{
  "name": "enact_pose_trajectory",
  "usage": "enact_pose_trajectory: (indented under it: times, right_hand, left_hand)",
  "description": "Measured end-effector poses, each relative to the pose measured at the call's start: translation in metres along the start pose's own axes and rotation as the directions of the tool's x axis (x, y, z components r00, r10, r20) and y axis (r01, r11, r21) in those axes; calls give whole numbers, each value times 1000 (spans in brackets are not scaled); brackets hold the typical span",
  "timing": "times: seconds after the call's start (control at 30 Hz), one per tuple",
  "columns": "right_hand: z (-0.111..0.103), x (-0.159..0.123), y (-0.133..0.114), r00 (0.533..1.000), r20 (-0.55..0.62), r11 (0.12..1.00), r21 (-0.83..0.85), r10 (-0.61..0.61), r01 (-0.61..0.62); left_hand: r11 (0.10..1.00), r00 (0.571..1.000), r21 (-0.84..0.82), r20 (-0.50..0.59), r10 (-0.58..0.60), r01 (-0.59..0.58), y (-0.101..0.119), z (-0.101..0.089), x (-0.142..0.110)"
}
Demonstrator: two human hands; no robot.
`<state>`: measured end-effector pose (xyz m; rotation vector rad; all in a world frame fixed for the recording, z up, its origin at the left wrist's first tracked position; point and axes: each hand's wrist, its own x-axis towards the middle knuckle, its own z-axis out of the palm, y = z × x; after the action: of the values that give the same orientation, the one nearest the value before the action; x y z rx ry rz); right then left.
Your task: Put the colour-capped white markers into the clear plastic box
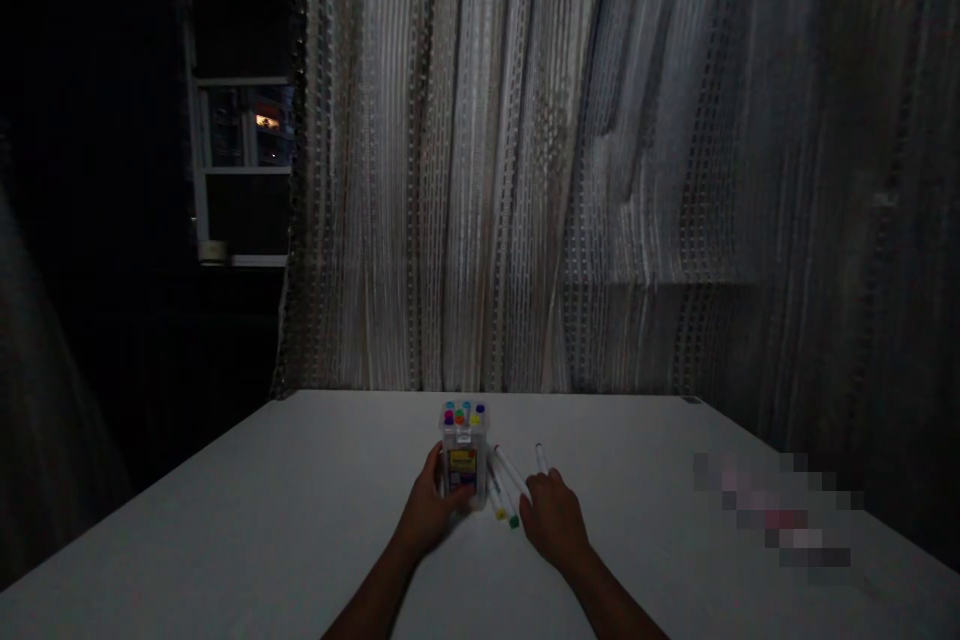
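A clear plastic marker case [465, 440] stands upright on the white table, with several coloured marker caps showing at its top and a yellow label on its front. My left hand [427, 508] is wrapped round the lower left and front of this case. To its right lie loose white markers: one with a yellow tip [500, 514], one with a green tip [513, 520], and another white marker [511, 470] reaching toward my right hand [555, 520]. That hand is closed, palm down, over a marker [541, 458] whose far end sticks out beyond the fingers. Its fingertips are partly hidden.
The white table [337, 520] stretches to a pale woven curtain [480, 170] at its back edge. A blurred-out patch [780, 515] covers something on the right side. At the left is a dark window [244, 125] with a small light in it.
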<state>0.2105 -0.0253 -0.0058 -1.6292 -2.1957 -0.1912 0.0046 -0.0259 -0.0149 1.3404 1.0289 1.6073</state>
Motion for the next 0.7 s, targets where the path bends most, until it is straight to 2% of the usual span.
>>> enact_pose_trajectory:
  times: [0.2, 0.7]
  right_hand:
    - [2, 1, 1, 1000, -5, 1000, -3, 10, -10]
    - [3, -1, 2, 1000, 6, 1000, -4, -6, 6]
  left_hand:
    - [1000, 999, -11, 30, 15, -14, -11, -3, 4]
    - [1000, 999, -15, 46, -3, 4, -15, -8, 6]
